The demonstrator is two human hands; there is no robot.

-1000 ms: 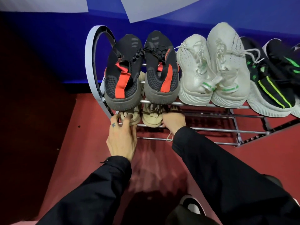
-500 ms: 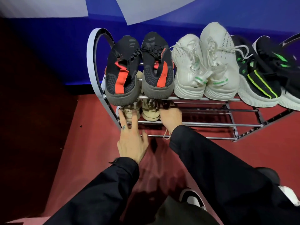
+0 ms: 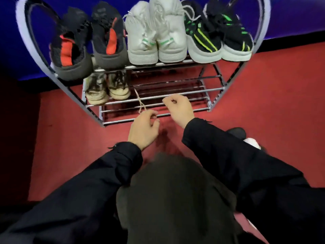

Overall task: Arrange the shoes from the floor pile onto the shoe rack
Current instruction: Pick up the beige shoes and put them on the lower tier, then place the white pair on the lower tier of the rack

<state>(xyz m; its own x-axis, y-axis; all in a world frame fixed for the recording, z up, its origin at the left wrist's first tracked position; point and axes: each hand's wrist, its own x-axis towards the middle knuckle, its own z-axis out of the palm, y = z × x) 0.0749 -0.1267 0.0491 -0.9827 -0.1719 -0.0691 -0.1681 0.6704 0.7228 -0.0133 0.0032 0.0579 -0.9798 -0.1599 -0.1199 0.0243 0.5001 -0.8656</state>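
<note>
On rack (image 3: 158,98), top shelf: six shoes, heels out.
Lower shelf, left end: tan shoes (image 3: 107,88), side by side.
Lace (image 3: 140,103): trails off rack's front rails.
Left hand (image 3: 143,128): before rack, fingers pinching lace.
Right hand (image 3: 179,107): curled shut at front rail; contents unclear.

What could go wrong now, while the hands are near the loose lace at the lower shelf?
1. The left hand seems to touch the loose lace trailing from the beige shoes; pulling back might drag a shoe off the lower shelf.
2. The lace hangs between the bars and may snag there.
</note>
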